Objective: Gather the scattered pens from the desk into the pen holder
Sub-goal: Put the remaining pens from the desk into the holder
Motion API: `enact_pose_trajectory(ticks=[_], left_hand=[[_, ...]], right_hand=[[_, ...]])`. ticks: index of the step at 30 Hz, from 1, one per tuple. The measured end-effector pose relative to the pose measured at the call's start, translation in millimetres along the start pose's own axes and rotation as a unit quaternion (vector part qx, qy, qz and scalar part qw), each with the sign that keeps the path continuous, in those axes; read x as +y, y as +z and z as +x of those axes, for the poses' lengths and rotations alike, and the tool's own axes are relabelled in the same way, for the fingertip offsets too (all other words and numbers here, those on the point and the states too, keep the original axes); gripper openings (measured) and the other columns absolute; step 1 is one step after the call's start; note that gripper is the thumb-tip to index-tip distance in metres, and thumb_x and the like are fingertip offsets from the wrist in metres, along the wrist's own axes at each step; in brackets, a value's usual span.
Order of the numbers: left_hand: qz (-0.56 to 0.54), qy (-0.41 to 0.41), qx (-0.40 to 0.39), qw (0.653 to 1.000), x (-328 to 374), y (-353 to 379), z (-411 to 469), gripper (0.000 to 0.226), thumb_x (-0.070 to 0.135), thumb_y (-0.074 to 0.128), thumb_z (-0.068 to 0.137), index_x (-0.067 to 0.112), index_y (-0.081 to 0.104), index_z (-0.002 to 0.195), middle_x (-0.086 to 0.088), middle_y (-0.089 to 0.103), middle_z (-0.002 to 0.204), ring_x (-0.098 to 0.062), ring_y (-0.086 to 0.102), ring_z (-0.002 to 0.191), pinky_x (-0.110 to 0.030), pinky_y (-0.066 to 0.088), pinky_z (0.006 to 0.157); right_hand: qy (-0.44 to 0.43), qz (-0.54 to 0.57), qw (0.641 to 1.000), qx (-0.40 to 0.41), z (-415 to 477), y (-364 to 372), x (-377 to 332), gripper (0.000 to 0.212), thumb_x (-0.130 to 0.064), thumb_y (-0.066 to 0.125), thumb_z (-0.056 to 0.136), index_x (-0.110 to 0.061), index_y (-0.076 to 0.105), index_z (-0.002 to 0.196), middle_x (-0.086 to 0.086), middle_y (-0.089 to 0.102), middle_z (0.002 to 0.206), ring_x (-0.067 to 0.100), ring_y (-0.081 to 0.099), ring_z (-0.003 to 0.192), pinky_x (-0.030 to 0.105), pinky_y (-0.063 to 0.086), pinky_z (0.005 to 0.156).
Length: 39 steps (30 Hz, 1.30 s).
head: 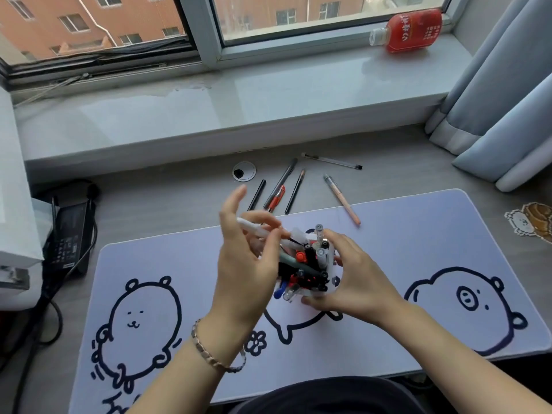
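Note:
A white pen holder (pixel 328 286) crammed with several pens stands in the middle of the desk mat. My right hand (pixel 355 279) wraps around its right side. My left hand (pixel 248 261) holds a white pen (pixel 254 230) between thumb and fingers, its tip lying over the holder's mouth. Several loose pens lie on the desk beyond the mat: a short black pen (pixel 257 194), a grey pen (pixel 282 181), a red pen (pixel 276 198), a thin black pencil (pixel 295 191), a peach pen (pixel 342 198) and a clear pen (pixel 331 161).
A lilac desk mat (pixel 433 234) with bear drawings covers the desk. A cable grommet (pixel 244 171) sits behind it. A black power adapter (pixel 70 234) and cables lie at the left. A red bottle (pixel 409 32) lies on the windowsill; a curtain (pixel 501 100) hangs at the right.

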<state>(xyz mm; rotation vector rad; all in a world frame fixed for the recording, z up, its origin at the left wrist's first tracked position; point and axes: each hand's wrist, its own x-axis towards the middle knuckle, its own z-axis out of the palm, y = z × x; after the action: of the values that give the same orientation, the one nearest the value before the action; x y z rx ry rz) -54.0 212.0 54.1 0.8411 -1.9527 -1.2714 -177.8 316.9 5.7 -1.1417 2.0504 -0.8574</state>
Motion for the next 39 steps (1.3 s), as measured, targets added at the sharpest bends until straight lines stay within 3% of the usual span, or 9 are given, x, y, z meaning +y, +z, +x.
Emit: enact_pose_trajectory(ticks=[8,11,13,17,25,28,31,35,39], left_hand=[[0.004,0.094,0.078,0.993,-9,4,-15,0.030,0.044,0.038,0.093,0.036,0.047,0.122,0.002,0.058,0.110,-0.012,0.066,0.095,-0.022,0.056,0.072],[0.116,0.098,0.097,0.984,-18,5,-10,0.037,0.035,0.039,0.095,0.018,0.044,0.127,0.013,0.050,0.124,-0.008,0.049,0.120,-0.019,0.042,0.098],[0.183,0.090,0.060,0.977,-21,6,-7,0.042,0.030,0.042,0.092,0.019,0.040,0.133,0.016,0.041,0.135,-0.005,0.034,0.133,-0.017,0.027,0.109],[0.172,-0.052,-0.075,0.981,-15,9,0,0.050,0.042,0.029,0.089,0.035,0.032,0.137,0.013,0.041,0.142,-0.006,0.043,0.128,-0.019,0.040,0.101],[0.232,-0.035,-0.219,0.947,-15,26,18,0.048,0.057,0.012,0.082,0.065,-0.007,0.125,0.017,0.003,0.156,0.001,-0.002,0.142,-0.034,0.007,0.118],[0.179,-0.079,-0.258,0.946,-20,27,44,0.053,0.062,0.009,0.080,0.057,0.017,0.133,0.019,0.015,0.152,0.002,0.010,0.139,-0.026,0.010,0.116],[0.149,-0.109,-0.113,0.976,-53,23,88,0.042,0.040,0.036,0.094,0.021,0.049,0.129,0.008,0.049,0.130,-0.005,0.042,0.123,-0.022,0.031,0.105],[0.289,-0.269,-0.102,0.913,-121,23,139,0.040,0.013,0.053,0.088,0.011,0.045,0.127,-0.012,0.053,0.125,-0.024,0.055,0.103,-0.030,0.043,0.084],[0.383,-0.276,-0.163,0.866,-149,33,158,0.017,-0.002,0.046,0.080,0.008,0.052,0.094,-0.014,0.058,0.099,-0.030,0.053,0.084,-0.038,0.048,0.075]], right_hand=[[-0.032,-0.019,0.999,0.028,-7,0,-8,0.097,-0.057,0.066,0.045,-0.027,0.038,0.132,-0.014,0.050,0.127,0.006,0.049,0.114,0.027,0.048,0.091],[-0.029,-0.029,0.999,0.035,-6,-2,-9,0.098,-0.054,0.072,0.045,-0.025,0.039,0.132,-0.015,0.050,0.126,0.007,0.050,0.113,0.027,0.048,0.090],[-0.029,-0.028,0.998,0.045,-4,-4,-8,0.096,-0.044,0.082,0.047,-0.023,0.040,0.131,-0.019,0.048,0.119,0.006,0.050,0.109,0.025,0.046,0.088],[-0.028,-0.068,0.995,0.062,3,-8,-3,0.092,-0.035,0.085,0.048,-0.022,0.043,0.130,-0.020,0.046,0.116,0.003,0.046,0.103,0.019,0.038,0.081],[-0.056,-0.114,0.990,0.065,12,-11,8,0.087,-0.047,0.072,0.042,-0.030,0.043,0.122,-0.024,0.053,0.116,0.001,0.047,0.105,0.005,0.036,0.073],[0.007,-0.054,0.997,0.047,23,-19,15,0.082,-0.045,0.077,0.047,-0.046,0.037,0.119,-0.044,0.034,0.105,-0.009,0.042,0.095,0.000,0.032,0.068],[0.063,-0.002,0.996,0.060,36,-34,26,0.087,-0.041,0.084,0.050,-0.051,0.032,0.120,-0.038,0.038,0.109,-0.004,0.043,0.100,0.013,0.038,0.076],[0.101,-0.008,0.991,0.084,52,-49,34,0.090,-0.038,0.084,0.050,-0.034,0.038,0.127,-0.038,0.036,0.103,0.002,0.042,0.097,0.023,0.036,0.077],[0.129,0.014,0.988,0.087,61,-58,40,0.094,-0.037,0.086,0.048,-0.036,0.037,0.129,-0.042,0.035,0.102,0.004,0.045,0.097,0.026,0.038,0.080]])
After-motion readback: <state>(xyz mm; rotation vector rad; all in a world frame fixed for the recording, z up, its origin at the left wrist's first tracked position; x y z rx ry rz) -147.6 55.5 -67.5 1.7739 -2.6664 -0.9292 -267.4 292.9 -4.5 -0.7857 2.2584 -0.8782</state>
